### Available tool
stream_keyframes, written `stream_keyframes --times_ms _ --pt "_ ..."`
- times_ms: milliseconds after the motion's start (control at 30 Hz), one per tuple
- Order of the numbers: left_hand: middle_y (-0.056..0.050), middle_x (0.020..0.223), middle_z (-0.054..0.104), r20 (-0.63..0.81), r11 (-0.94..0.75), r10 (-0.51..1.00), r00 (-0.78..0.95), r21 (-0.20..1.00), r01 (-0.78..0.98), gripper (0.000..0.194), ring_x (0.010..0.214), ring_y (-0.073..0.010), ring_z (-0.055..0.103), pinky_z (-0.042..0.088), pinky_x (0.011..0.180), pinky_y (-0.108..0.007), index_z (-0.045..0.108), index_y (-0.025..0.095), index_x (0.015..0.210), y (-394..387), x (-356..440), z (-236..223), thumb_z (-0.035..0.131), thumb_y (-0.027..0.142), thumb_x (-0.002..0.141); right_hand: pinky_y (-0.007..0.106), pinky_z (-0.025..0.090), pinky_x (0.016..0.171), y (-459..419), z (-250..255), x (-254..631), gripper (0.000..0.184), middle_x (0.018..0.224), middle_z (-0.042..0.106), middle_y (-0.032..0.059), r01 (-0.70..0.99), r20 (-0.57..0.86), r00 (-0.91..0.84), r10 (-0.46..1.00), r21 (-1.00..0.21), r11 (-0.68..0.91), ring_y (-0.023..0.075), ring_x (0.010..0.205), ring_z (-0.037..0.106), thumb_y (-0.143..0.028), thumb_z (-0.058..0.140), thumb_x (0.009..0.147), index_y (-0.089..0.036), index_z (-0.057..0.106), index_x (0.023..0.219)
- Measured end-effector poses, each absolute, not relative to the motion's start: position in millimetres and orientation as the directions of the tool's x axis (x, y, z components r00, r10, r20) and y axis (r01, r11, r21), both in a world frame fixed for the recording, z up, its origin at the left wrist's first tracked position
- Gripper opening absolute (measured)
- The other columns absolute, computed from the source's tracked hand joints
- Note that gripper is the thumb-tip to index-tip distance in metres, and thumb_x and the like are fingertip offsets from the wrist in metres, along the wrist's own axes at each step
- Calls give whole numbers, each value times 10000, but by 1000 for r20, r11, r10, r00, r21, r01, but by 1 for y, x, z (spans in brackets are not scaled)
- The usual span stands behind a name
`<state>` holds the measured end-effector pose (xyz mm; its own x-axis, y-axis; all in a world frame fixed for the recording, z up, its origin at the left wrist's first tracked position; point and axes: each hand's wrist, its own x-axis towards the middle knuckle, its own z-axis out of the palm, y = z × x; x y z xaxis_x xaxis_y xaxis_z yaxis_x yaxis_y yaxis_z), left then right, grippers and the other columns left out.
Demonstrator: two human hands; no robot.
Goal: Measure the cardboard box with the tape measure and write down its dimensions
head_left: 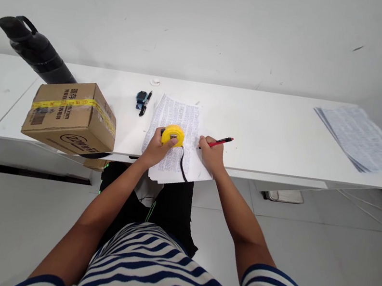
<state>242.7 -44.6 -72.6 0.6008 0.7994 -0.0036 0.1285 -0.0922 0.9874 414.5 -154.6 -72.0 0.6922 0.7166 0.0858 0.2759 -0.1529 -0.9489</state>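
My left hand [156,151] is closed around a yellow tape measure [173,135], thumb on its near side, above a stack of written paper sheets [177,111]. A black wrist strap [182,166] trails from the tape measure down over the sheets. At the right edge of the same stack rests my right hand [211,155], fingers pinched round a red pen [221,142] whose dark end points up to the right. The pen's tip is hidden by the fingers. Small writing covers most of the top sheet, too fine to read.
On the left stands a taped cardboard box [67,115], with a black bottle [46,58] behind it. A dark watch [141,99] and a black pen [145,103] lie beyond the sheets. Another paper stack [367,138] sits at the right end of the white table [274,127].
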Motion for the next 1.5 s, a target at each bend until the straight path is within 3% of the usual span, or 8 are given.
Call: stream_keyframes --times_ms 500,733,867,1067,1200,1333,1433,1500 --pt "-40 977 588 4 -89 802 598 990 112 534 853 -172 594 491 742 -308 462 197 1151 -42 243 -79 687 519 790 283 343 590 -155 -72 418 358 527 380 -53 224 47 665 746 -965 -138 123 564 385 -382 563 852 -203 517 546" --pt "-55 1018 598 0 -66 802 597 994 89 516 871 -172 595 487 776 -317 448 188 1165 -43 241 -74 689 461 799 323 452 725 -152 -79 420 410 716 595 10 337 171 688 705 -936 -103 180 739 555 -568 550 889 -202 643 727" --pt "-60 1020 597 39 -92 809 586 994 61 508 879 -175 595 491 800 -325 441 177 1164 -44 243 -76 677 453 809 381 497 819 -146 -89 423 297 1009 621 80 585 383 627 679 -806 -86 214 888 586 -422 497 935 -218 671 1063" --pt "-75 1080 593 176 -188 840 514 982 -30 518 926 -187 610 501 845 -338 430 181 1194 -55 239 -79 658 469 829 424 521 793 -131 -98 424 391 1057 590 110 659 274 603 749 -700 -274 241 877 593 -231 437 891 -219 647 1220" --pt "-94 1125 590 348 -392 813 467 920 -5 608 957 -215 619 505 847 -362 406 192 1242 -62 222 -60 653 557 824 450 531 846 -134 -63 400 431 1127 618 113 530 324 548 771 -848 -20 249 951 606 -479 452 947 -243 600 1276" --pt "-113 1139 603 502 -655 661 557 749 103 644 1048 -276 612 482 902 -419 483 198 1194 -62 195 -27 683 634 764 412 546 864 -150 -17 354 681 1310 572 106 222 302 209 930 -941 256 248 1077 607 -723 446 882 -306 447 1421" --pt "-116 1149 595 510 -729 605 611 663 167 562 1087 -286 596 466 920 -427 532 205 1173 -62 169 -2 645 617 807 386 547 853 -151 1 323 654 1245 584 84 237 315 175 933 -933 271 234 1027 608 -644 672 791 -294 517 1321" --pt "-97 1169 580 430 -680 636 641 705 201 514 1064 -260 596 473 896 -401 530 231 1209 -65 146 11 637 569 837 379 547 835 -146 5 307 540 1151 609 61 260 334 191 923 -924 281 219 974 611 -549 743 773 -284 566 1210"
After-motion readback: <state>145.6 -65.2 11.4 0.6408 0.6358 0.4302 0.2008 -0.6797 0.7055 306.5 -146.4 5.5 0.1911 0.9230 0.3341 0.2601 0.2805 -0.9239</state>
